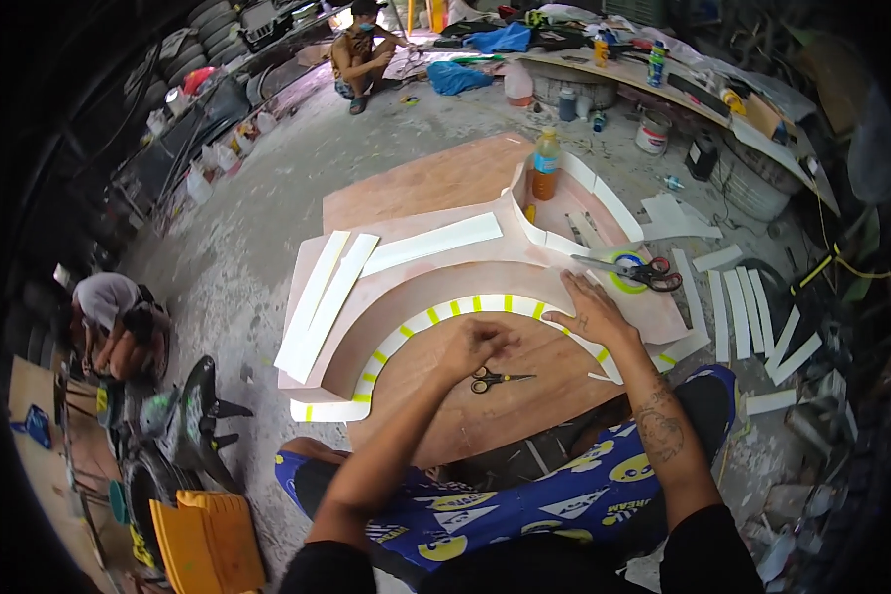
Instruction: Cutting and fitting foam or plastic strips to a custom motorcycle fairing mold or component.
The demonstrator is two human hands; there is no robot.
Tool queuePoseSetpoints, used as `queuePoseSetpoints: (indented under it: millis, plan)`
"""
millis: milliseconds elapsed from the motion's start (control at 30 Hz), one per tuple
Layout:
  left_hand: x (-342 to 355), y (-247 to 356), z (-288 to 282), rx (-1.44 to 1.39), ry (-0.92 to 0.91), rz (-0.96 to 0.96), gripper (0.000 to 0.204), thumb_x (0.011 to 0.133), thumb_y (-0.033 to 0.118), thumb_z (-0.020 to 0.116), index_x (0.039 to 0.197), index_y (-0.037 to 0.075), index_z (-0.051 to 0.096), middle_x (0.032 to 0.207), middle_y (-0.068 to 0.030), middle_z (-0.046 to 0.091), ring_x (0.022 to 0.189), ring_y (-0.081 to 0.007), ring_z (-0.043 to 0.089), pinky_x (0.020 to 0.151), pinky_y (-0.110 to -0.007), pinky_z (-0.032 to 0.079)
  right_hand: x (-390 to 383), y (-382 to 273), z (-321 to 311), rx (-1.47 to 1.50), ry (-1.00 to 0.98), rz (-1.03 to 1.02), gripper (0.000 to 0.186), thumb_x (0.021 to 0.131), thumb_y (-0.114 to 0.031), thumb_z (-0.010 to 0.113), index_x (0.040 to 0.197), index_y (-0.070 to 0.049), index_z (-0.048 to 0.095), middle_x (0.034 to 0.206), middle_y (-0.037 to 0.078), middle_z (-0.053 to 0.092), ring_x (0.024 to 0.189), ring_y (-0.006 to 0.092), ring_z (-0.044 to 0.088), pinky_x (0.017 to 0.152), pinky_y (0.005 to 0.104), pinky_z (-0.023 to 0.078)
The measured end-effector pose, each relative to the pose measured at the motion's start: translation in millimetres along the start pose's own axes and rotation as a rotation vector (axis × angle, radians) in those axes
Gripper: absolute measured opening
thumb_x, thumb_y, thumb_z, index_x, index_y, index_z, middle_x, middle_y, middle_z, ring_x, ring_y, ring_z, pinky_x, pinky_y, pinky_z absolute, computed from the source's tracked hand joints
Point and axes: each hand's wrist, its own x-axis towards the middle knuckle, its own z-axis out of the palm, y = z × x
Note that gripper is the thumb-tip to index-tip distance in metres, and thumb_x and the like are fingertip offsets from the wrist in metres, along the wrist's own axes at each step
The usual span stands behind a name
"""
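Observation:
An arched pinkish form (406, 280) stands on a brown wooden board (430, 421) in front of me. White strip (444, 312) lines the foot of its curved wall, crossed by several short yellow-green tape pieces. My right hand (596, 313) rests spread against the wall's right side and the strip, holding nothing. Over the board, my left hand (478, 348) hovers with fingers loosely bent and partly apart; nothing shows in them. Small black scissors (500, 378) lie just below it. Larger scissors (653, 274) rest on the form beside a green-rimmed tape roll (624, 283).
White strips (432, 245) lie on the form; more paper strips (740, 309) are on the floor at right. A bottle of amber liquid (545, 163) stands on the form's far end. Two other people (119, 312) squat at left and far back. A yellow-orange container (208, 543) sits lower left.

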Motion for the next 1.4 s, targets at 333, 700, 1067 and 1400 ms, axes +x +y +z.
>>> queuePoseSetpoints:
  millis: [333, 700, 1067, 1400]
  plan:
    - [-205.0, 16.7, -30.7, 0.144, -0.040, -0.174, 0.021, 0.095, 0.015, 0.064, 0.107, 0.000, 0.071, 0.079, -0.0116, 0.072, 0.071, -0.0127, 0.066, 0.066, -0.029, 0.053, 16.3, -10.1, 25.3, -0.173, -0.089, 0.048, 0.099, 0.086, -0.057, 0.063, 0.146, 0.012, 0.023, 0.154, 0.030, 0.024, 0.144, 0.0403, 0.025, 0.115, 0.0563, 0.024]
    - [-209.6, -13.7, -41.7, 0.433, 0.126, -0.053, 0.022, 0.096, 0.016, 0.060, 0.101, -0.003, 0.071, 0.088, -0.0190, 0.072, 0.069, -0.0264, 0.070, 0.064, -0.037, 0.055, 16.6, -11.4, 34.3, -0.353, -0.098, 0.042, 0.102, 0.085, -0.060, 0.059, 0.146, 0.013, 0.022, 0.155, 0.030, 0.022, 0.146, 0.0395, 0.021, 0.114, 0.0641, 0.016]
    - [-209.2, -19.3, -45.4, 0.461, 0.104, -0.100, 0.017, 0.092, 0.012, 0.062, 0.099, 0.000, 0.072, 0.094, -0.0176, 0.072, 0.085, -0.0338, 0.069, 0.076, -0.038, 0.055, 13.5, -14.5, 36.2, -0.389, -0.112, 0.061, 0.105, 0.083, -0.057, 0.063, 0.146, 0.014, 0.020, 0.154, 0.032, 0.022, 0.146, 0.0409, 0.020, 0.115, 0.0648, 0.002]
    - [-197.8, -13.6, -42.2, 0.452, 0.144, -0.089, 0.016, 0.090, 0.008, 0.062, 0.096, -0.004, 0.071, 0.088, -0.0219, 0.070, 0.075, -0.0364, 0.069, 0.068, -0.039, 0.054, 6.0, -18.7, 1.8, -0.246, 0.009, 0.049, 0.103, 0.085, -0.056, 0.064, 0.147, 0.013, 0.019, 0.154, 0.032, 0.021, 0.146, 0.0398, 0.019, 0.117, 0.0602, 0.006]
